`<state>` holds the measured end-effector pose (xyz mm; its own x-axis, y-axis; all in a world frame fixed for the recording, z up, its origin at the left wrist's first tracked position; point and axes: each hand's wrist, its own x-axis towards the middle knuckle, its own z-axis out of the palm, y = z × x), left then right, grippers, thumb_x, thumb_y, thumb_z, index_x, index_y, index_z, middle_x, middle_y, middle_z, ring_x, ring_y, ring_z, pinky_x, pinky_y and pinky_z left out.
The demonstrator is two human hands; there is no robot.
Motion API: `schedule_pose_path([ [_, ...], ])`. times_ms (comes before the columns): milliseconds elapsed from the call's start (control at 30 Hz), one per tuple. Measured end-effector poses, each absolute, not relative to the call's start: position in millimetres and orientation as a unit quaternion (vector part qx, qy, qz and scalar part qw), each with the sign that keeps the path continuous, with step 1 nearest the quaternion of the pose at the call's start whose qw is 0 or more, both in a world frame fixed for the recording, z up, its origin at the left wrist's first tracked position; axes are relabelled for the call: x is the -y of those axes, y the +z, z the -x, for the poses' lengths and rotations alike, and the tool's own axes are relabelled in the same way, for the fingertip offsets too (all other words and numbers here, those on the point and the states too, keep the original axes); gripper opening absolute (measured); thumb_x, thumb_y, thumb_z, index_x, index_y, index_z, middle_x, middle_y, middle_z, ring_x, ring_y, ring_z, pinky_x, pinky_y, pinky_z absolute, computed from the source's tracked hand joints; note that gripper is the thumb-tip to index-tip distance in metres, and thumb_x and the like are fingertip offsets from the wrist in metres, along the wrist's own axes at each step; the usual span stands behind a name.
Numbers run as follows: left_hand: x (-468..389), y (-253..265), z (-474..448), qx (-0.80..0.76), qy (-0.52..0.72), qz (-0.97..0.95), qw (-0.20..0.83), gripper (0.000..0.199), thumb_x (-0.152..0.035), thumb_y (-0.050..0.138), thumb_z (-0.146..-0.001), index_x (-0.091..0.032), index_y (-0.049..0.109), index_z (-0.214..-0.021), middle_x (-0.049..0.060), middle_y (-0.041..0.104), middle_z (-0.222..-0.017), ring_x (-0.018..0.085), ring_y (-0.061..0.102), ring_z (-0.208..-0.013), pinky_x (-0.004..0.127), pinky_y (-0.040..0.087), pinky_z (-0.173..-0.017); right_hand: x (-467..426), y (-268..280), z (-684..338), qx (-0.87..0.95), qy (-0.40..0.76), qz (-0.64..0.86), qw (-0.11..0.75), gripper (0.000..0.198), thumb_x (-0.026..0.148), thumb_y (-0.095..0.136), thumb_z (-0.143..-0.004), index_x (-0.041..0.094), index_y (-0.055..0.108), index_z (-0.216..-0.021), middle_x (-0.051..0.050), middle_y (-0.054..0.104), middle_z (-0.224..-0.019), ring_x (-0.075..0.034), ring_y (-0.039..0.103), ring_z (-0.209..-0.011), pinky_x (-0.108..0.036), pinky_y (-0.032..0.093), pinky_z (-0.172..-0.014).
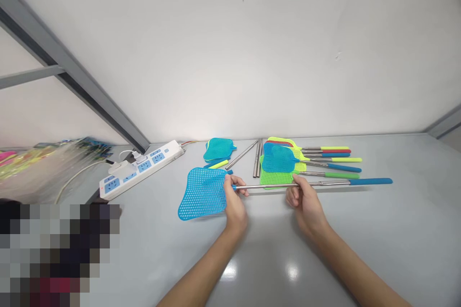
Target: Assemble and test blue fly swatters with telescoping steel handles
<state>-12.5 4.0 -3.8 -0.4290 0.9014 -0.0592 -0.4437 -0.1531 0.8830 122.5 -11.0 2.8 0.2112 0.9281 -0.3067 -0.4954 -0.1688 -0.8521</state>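
Note:
A blue fly swatter (207, 194) with an extended metal rod and a blue grip is held level above the table. My left hand (236, 201) is closed round the neck where its mesh head meets the rod. Farther right, my right hand (305, 201) pinches the metal rod, with the blue grip sticking out beyond it. Behind my right hand lies a pile of fly swatters (279, 158) in blue, green, yellow and red, their handles pointing right. Loose mesh heads (219, 148) in blue and yellow lie behind my left hand.
Loose metal rods (256, 160) lie between the mesh heads and the pile. On the left, a white power strip (144, 169) with plugs and cables stretches across the grey table (403, 230). Plastic-wrapped items (54, 168) lie at the far left. A wall (273, 48) rises behind.

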Motion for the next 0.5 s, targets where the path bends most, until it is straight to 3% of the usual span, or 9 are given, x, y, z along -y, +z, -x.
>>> schedule_pose_path([
  [500, -0.4, -4.8, 5.8, -0.466, 0.685, -0.258, 0.498, 0.038, -0.042, 0.038, -0.080, -0.016, 0.044, -0.052, -0.005, 0.040, -0.045, 0.006, 0.037, -0.039, 0.020, 0.032, -0.046, 9.5, 1.5, -120.1, 0.181, 0.594, 0.493, 0.609, 0.041, 0.034, 0.048, -0.074, 0.018, 0.032, -0.040, 0.006, 0.029, -0.031, -0.007, 0.025, -0.034, -0.024, 0.022, -0.039],
])
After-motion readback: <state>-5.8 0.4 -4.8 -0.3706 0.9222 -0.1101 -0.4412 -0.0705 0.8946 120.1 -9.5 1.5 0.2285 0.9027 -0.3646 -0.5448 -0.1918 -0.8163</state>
